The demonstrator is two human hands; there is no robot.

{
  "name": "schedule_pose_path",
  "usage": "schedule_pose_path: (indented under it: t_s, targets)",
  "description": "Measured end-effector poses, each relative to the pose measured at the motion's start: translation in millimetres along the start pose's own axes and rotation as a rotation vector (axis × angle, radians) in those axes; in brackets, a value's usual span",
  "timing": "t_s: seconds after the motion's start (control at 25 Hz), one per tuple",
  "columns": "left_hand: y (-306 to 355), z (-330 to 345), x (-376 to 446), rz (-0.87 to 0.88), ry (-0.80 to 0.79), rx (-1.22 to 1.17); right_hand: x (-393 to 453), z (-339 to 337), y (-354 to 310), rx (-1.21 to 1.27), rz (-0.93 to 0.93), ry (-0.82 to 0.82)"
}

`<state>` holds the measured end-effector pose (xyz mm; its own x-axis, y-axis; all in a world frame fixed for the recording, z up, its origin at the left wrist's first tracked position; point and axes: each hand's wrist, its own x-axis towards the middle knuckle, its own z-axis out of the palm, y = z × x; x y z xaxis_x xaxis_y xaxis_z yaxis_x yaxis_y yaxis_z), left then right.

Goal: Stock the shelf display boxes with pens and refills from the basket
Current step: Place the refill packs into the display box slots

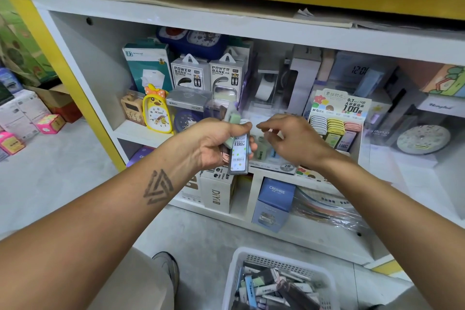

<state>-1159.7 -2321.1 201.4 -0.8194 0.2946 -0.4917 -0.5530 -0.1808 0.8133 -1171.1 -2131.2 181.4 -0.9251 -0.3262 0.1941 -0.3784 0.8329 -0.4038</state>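
Note:
My left hand (214, 143) grips a small bundle of lead refill cases (239, 155) in front of the shelf; the front case is clear with a barcode label, and a pale green one sticks up behind. My right hand (292, 138) hovers just right of the bundle, fingers loosely curled, holding nothing that I can see. Behind it stands a display box (337, 121) of 0.7 HB refills with white, yellow and pink cases. A second display box marked 2B (274, 158) sits partly hidden behind my hands. The white basket (254, 257) of mixed refill cases stands on the floor at bottom centre.
The white shelf unit (201, 22) holds power bank boxes (208, 73), a yellow duck alarm clock (157, 111) and other boxed goods. The lower shelf has a blue CRUHRE box (274, 204) and a DIY box. Stacked cartons sit on the floor at left. My shoe (167, 267) is beside the basket.

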Motion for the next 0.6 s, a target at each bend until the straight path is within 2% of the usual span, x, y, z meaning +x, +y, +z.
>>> schedule_pose_path:
  t_s: [0.08,0.12,0.16,0.28,0.52,0.6]
  targets:
    - [-1.9,7.6,0.9,0.004,-0.020,0.029,-6.2,-12.0,-6.4,0.503,0.154,-0.024]
    - [-2.9,9.9,1.4,0.011,-0.018,0.040,-9.3,-16.6,-10.7,0.695,0.192,-0.089]
    - [-4.0,13.7,1.6,0.016,-0.022,0.047,-13.2,-19.9,-12.3,0.785,0.203,-0.146]
    - [-7.6,28.6,2.0,0.032,-0.071,0.059,-25.5,-26.8,-14.6,0.753,0.214,-0.183]
    - [-12.0,60.8,4.6,0.026,-0.104,0.066,-46.9,-51.0,6.9,0.836,0.301,-0.058]
    - [-13.4,72.2,8.3,0.028,-0.093,0.060,-53.9,-63.7,16.6,0.894,0.354,0.036]
